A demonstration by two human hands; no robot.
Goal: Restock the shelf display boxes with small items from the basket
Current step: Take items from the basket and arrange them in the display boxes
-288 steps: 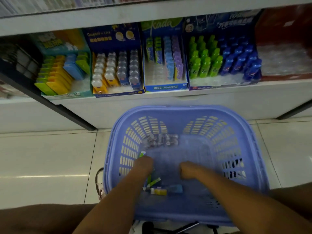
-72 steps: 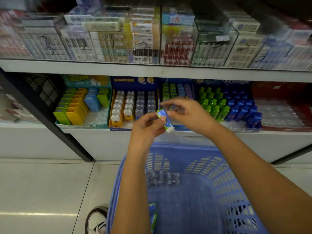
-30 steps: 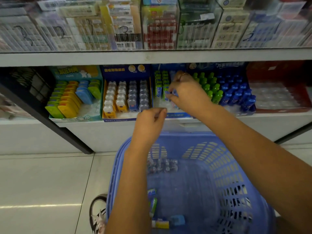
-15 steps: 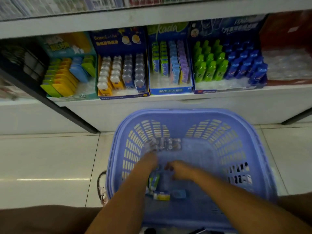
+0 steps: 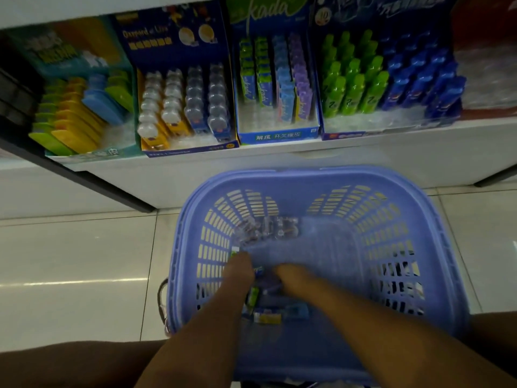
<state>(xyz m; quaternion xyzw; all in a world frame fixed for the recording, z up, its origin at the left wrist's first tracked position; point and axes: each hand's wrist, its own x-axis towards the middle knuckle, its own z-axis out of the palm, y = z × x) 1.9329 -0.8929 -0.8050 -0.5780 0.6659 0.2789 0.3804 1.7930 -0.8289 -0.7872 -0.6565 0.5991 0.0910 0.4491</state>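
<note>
Hands (image 5: 288, 275) still down in basket (image 5: 447, 247), left (image 5: 237, 270) now nearer small items (image 5: 265, 315).

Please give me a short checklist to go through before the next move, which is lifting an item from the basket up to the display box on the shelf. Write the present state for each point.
1. Both hands are inside the purple basket: ok. The left hand and the right hand are both down at its bottom.
2. An item is firmly held: cannot tell. The fingers are blurred and point away from the camera.
3. Stock remains in the basket: ok. Small packets lie near the hands, and a clear pack lies at the far side.
4. The kada display box has free space: ok. Its front part looks empty.
5. The path to the shelf is free: ok. Nothing stands between basket and shelf.
</note>
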